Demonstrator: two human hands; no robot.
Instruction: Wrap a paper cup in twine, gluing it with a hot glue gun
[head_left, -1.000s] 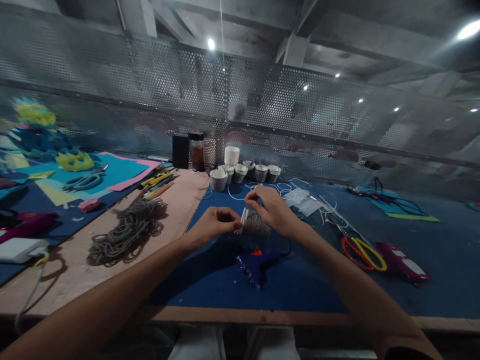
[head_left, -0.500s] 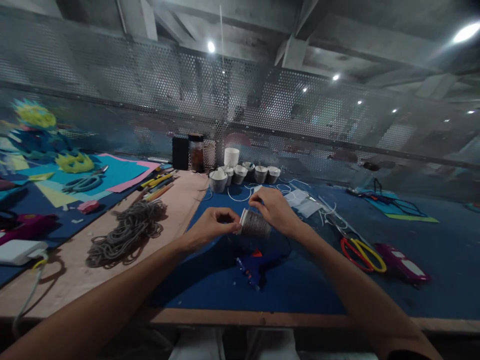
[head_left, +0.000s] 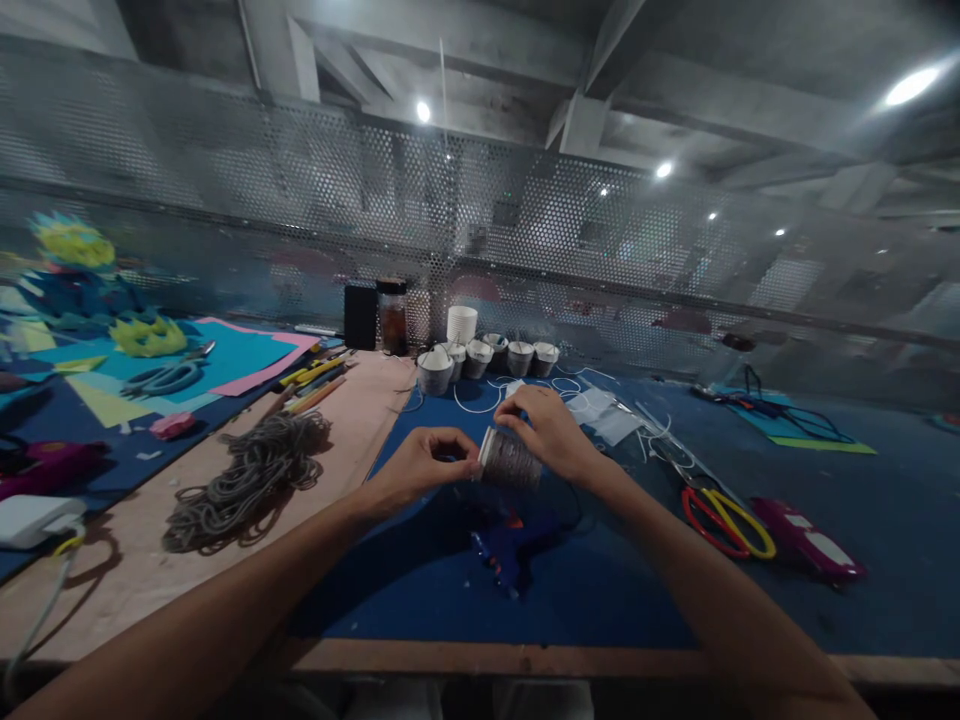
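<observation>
Tipped on its side above the blue mat is a paper cup [head_left: 511, 460] wrapped in grey cord, its white rim toward the left. My left hand [head_left: 429, 465] pinches that rim between thumb and fingertips. With thumb and fingers bent together, my right hand [head_left: 553, 430] is at the cup's upper side; whether a bit of cord is in this pinch is too small to make out. A blue glue gun [head_left: 514, 552] lies beneath the cup on the mat. Behind my hands stand several cord-wrapped cups [head_left: 435, 374] and a stack of white paper cups [head_left: 462, 325].
Left lie a grey cord bundle [head_left: 251, 478], pens [head_left: 319, 375], grey-handled scissors [head_left: 169, 374] and coloured paper [head_left: 244, 352]. To the right are red-and-yellow-handled scissors [head_left: 726, 522], a purple device [head_left: 808, 540] and white cord [head_left: 480, 408]. A jar [head_left: 393, 322] stands by the perforated metal screen [head_left: 360, 210].
The view has tilted up slightly, so the table sits lower in the picture. Both hands keep their hold at the cup, with only a slight shift of the right hand's fingers.
</observation>
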